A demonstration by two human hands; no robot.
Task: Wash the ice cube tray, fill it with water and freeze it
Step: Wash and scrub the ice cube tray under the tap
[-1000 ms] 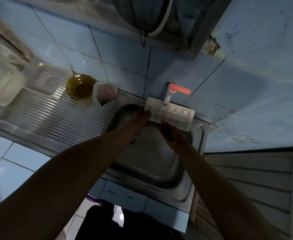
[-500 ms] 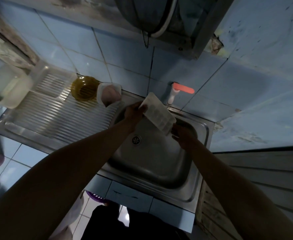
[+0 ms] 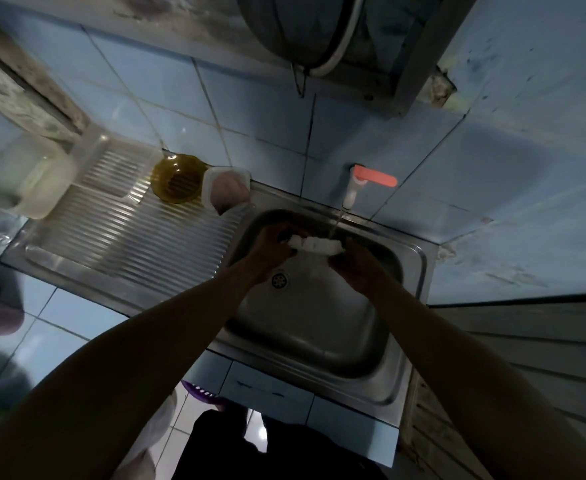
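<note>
The white ice cube tray (image 3: pixel 316 244) is held over the steel sink (image 3: pixel 319 327), near its back wall. My left hand (image 3: pixel 273 244) grips the tray's left end and my right hand (image 3: pixel 355 263) grips its right end. A thin stream of water falls from the white tap with an orange handle (image 3: pixel 361 183) onto the tray. The tray is seen nearly edge-on and its cells are hard to make out. The drain (image 3: pixel 279 280) lies below my left wrist.
A ribbed steel draining board (image 3: pixel 129 233) lies left of the basin. On it stand a yellow bowl (image 3: pixel 177 183), a white tub with something pink (image 3: pixel 225 190) and clear plastic containers (image 3: pixel 35 178). Blue tiled wall behind; a wooden surface (image 3: pixel 527 358) at the right.
The tray has been turned from flat to tilted and then lowered into the basin under the tap. Both hands came down with it. Water now runs from the tap.
</note>
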